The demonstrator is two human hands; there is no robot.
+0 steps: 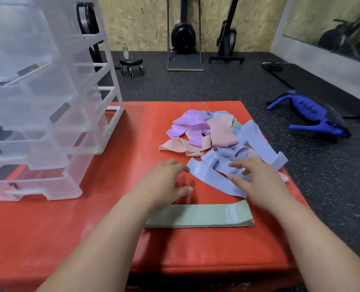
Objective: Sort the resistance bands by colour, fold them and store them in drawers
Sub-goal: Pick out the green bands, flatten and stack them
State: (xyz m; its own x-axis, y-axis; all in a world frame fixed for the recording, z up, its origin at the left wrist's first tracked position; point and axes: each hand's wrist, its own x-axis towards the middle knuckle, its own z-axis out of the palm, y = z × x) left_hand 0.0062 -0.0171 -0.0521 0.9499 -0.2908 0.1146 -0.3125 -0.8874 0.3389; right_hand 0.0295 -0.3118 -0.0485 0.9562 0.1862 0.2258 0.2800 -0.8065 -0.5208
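On the red mat, toward its far right quarter, lies a loose pile of resistance bands. Purple bands are at the far side of the mat, pink bands are just nearer its middle, and blue bands spill toward the mat's right edge, one end hanging over it. A single blue band stretches from the pile toward the mat's centre. The left hand hovers over the middle of the mat with fingers spread and relaxed, gripping nothing, and its fingertips just meet the left corner of that blue band. The right hand, nearer the mat's right edge, rests on the same band with fingers and thumb spread and laid flat on the material, not closed round it. A flat stack of green bands lies on the near half of the mat, long side across it, partly under the left forearm. A clear plastic drawer unit stands on the mat's left side, its drawers pushed in and two lower fronts marked with black writing. Beyond the mat's right edge a blue bag lies on the dark floor. Beyond the mat's far edge a small wheeled stool carries a bottle.
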